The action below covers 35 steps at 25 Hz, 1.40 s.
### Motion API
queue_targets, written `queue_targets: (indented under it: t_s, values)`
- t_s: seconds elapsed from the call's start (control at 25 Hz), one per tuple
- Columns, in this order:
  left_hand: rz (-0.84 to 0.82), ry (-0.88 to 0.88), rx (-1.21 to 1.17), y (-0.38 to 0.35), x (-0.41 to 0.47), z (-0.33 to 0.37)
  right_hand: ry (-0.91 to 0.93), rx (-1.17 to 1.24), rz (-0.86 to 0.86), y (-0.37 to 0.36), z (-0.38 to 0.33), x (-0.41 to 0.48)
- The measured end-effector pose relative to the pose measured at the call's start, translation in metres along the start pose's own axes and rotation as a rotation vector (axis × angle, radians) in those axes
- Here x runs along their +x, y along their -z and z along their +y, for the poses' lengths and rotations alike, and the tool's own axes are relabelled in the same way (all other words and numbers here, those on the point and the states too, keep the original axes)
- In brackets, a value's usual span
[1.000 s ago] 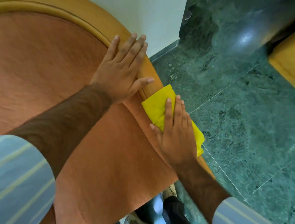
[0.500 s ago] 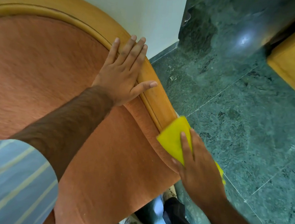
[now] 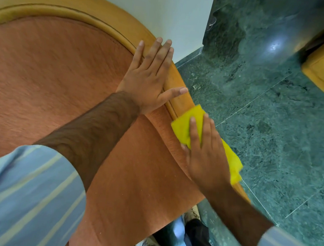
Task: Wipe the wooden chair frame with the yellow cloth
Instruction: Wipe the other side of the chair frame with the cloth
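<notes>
Chair frame (image 3: 99,23): curved rail running from upper left down to lower right, bordering the padded panel (image 3: 54,79) on its left
Left hand (image 3: 148,77): flat, across panel and rail, above the cloth
Cloth (image 3: 188,118): on the rail, just below the left thumb, its far end hanging off the rail's right side
Right hand (image 3: 206,155): palm down on the cloth
Wall (image 3: 166,12): behind the frame
Floor (image 3: 273,131): right of the frame
Shoes (image 3: 193,212): on the floor, below the panel's lower edge
</notes>
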<state>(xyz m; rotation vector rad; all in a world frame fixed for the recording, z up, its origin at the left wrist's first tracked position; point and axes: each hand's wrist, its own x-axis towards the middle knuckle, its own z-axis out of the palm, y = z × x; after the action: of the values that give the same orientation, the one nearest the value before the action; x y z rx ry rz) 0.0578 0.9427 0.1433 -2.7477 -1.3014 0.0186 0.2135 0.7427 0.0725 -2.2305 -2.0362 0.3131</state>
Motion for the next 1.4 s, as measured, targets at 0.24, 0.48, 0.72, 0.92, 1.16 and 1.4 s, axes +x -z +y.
queue_targets:
  t_s: [0.24,0.48,0.72,0.92,1.16,1.4]
  values:
    - [-0.023,-0.013,-0.028,0.000,0.000,0.000,0.042,0.134,0.175,0.006,-0.032,0.077]
    - [-0.110,0.004,-0.059,0.009,-0.001,0.002,0.038,0.014,-0.013,-0.003,0.024,-0.022]
    - [-0.121,0.335,-0.486,0.024,-0.019,0.040,-0.080,0.504,-0.035,0.018,0.039,-0.027]
    - [0.028,1.143,-1.231,0.007,-0.122,0.179,-0.529,1.079,-0.376,0.050,0.072,0.039]
    - [-0.142,1.299,-1.610,-0.014,-0.147,0.277,-0.423,1.037,-0.593,0.075,0.074,0.063]
    - [0.142,1.548,-2.043,0.006,-0.195,0.244,-0.388,1.340,-0.584,0.103,0.008,0.041]
